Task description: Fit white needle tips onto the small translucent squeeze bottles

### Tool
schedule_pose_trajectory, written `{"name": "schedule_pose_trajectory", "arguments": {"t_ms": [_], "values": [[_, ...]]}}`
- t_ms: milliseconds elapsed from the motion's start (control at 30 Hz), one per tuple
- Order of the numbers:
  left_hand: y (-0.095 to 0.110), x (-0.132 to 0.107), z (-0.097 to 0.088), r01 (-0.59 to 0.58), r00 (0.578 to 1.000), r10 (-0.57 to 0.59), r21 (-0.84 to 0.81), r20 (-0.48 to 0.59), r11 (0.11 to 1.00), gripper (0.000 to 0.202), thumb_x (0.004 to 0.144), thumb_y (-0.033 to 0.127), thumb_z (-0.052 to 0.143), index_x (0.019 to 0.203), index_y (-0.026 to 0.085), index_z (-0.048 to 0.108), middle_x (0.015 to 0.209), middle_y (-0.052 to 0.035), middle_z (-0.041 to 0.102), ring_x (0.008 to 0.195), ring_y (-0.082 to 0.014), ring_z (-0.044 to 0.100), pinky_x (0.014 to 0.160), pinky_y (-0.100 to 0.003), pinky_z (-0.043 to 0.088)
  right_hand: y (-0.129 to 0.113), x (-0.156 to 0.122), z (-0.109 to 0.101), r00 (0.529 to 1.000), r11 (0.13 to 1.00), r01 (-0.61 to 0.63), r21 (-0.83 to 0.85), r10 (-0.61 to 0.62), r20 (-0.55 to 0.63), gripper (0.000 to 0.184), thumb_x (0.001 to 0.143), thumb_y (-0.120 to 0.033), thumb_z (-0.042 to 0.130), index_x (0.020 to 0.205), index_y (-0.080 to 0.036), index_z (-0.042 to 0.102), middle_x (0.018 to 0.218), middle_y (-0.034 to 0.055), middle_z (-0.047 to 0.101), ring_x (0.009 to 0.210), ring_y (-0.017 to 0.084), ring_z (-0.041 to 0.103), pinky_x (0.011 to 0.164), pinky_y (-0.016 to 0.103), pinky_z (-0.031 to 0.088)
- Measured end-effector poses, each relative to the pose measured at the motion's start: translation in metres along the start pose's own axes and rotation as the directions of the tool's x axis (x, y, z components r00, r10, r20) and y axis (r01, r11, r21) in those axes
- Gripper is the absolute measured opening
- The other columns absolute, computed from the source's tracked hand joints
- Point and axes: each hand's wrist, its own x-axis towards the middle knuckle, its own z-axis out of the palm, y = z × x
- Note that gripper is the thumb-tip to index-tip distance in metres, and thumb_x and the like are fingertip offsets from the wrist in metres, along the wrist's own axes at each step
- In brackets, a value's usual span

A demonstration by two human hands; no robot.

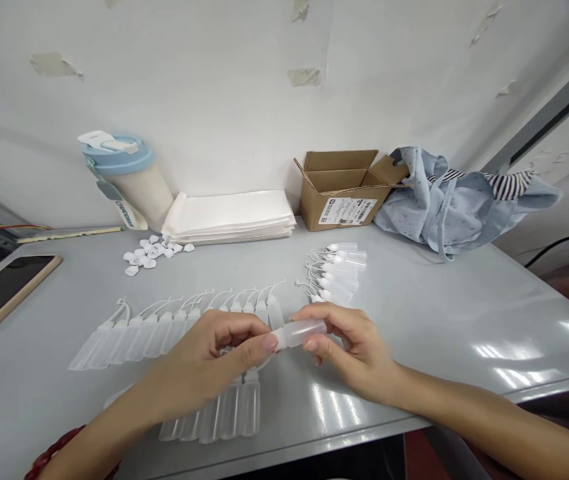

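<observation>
Both my hands hold one small translucent plastic bottle [304,331] above the table, tilted nearly level. My left hand [227,350] pinches its white cap end between thumb and fingers. At the bottle's base, my right hand [352,347] grips with thumb and fingertips. Behind my left hand lies a row of similar bottles [139,337] with thin white straps at their necks. More bottles [229,410] lie nearer the front edge, partly hidden by my left forearm. A further group of capped bottles [337,273] rests beyond my right hand. Small white caps [147,253] are piled at the back left.
A stack of white packets [229,213] and an open cardboard box [344,190] stand along the wall. A blue-lidded cup [132,180] is at back left, a phone [7,290] at far left. Blue cloth [429,207] lies beside the box on the grey table [464,320].
</observation>
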Motion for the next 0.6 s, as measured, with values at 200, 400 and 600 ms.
{"name": "schedule_pose_trajectory", "arguments": {"t_ms": [200, 400, 600], "values": [[-0.001, -0.003, 0.004, -0.015, 1.000, 0.015, -0.018, 0.003, 1.000, 0.029, 0.087, 0.040, 0.052, 0.072, 0.018, 0.062, 0.058, 0.0045, 0.042, 0.053, -0.0092, 0.035, 0.046, -0.021, 0.025, -0.001, 0.001, -0.001, 0.999, 0.999, 0.007, -0.034, -0.006, 0.038, 0.020, 0.088, -0.032, 0.058, 0.093, -0.014, 0.065, 0.066, -0.0002, 0.061, 0.055, 0.010, 0.051, 0.054, 0.021, 0.043], [-0.002, -0.003, 0.010, -0.068, 0.991, 0.070, 0.024, -0.115, 0.997, 0.026, 0.084, 0.038, 0.054, 0.070, 0.019, 0.065, 0.057, 0.0034, 0.049, 0.054, -0.0105, 0.042, 0.049, -0.021, 0.032, -0.001, 0.000, -0.001, 0.990, 0.993, -0.118, 0.018, 0.116, 0.085, 0.021, 0.087, -0.032, 0.058, 0.086, -0.012, 0.067, 0.059, -0.0024, 0.054, 0.053, 0.009, 0.048, 0.053, 0.021, 0.041], [0.000, 0.001, 0.010, -0.048, 0.935, 0.062, 0.050, -0.350, 0.998, 0.027, 0.083, 0.039, 0.055, 0.065, 0.020, 0.062, 0.054, 0.0038, 0.048, 0.050, -0.0103, 0.041, 0.046, -0.020, 0.034, -0.002, 0.010, -0.013, 0.985, 0.986, -0.167, -0.014, 0.167, 0.028, 0.017, 0.087, -0.028, 0.058, 0.085, -0.015, 0.069, 0.055, -0.0044, 0.054, 0.050, 0.008, 0.050, 0.051, 0.021, 0.040]]}}
